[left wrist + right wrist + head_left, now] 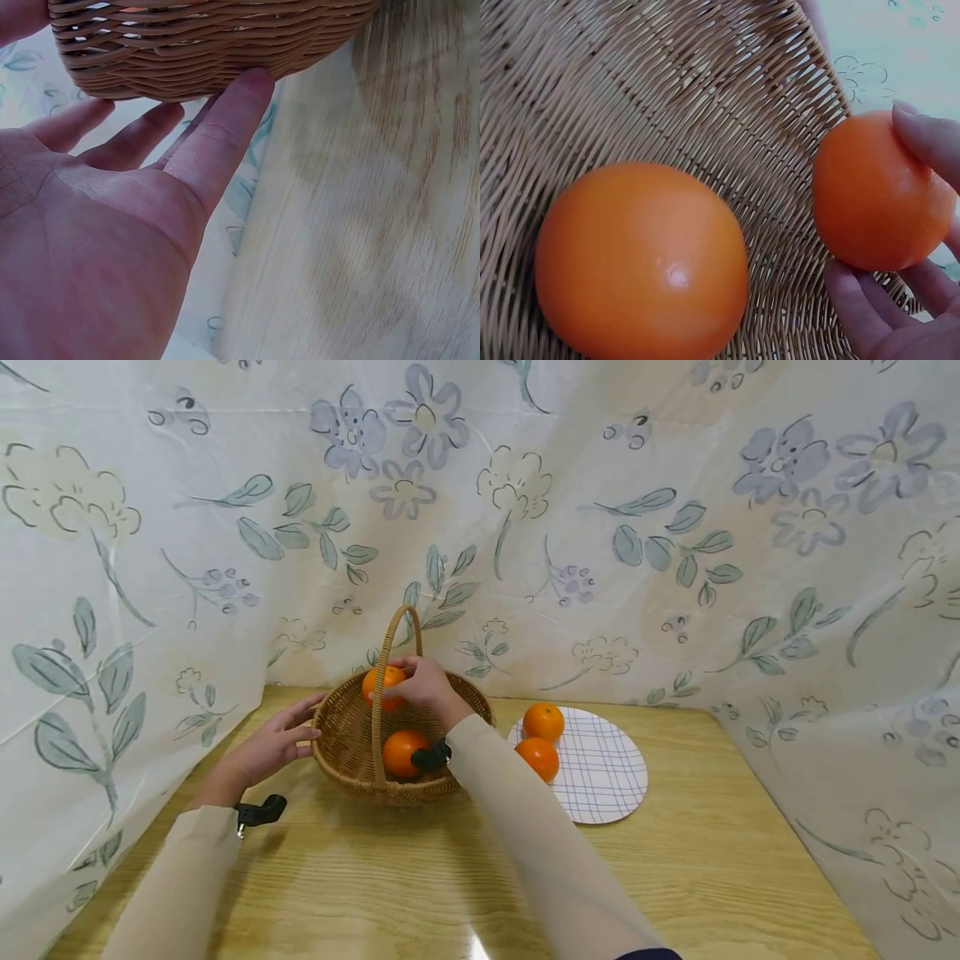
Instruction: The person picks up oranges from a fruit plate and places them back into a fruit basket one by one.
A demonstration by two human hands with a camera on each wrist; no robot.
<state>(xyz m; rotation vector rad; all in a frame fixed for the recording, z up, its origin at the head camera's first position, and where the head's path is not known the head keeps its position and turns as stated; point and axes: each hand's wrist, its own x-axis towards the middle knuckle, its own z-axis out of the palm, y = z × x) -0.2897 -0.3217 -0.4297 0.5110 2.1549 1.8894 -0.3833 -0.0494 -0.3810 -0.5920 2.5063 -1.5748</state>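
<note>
In the head view, a brown wicker basket (341, 752) with an arched handle (384, 652) stands on the table. My right hand (429, 683) reaches in and grips an orange (384, 686) at the basket's far left side. The right wrist view shows thumb and fingers around that orange (877, 191), close by the woven wall (780, 97). A second orange (641, 259) lies inside the basket beside it. My left hand (266, 747) is at the basket's left side, fingers fairly straight; in the left wrist view a fingertip (255, 82) touches the wicker (217, 52).
Right of the basket, two more oranges, one behind (543, 722) and one in front (538, 758), lie on a white checked placemat (600, 777). A flowered cloth (525, 527) encloses the wooden table (360, 877) at the back and sides.
</note>
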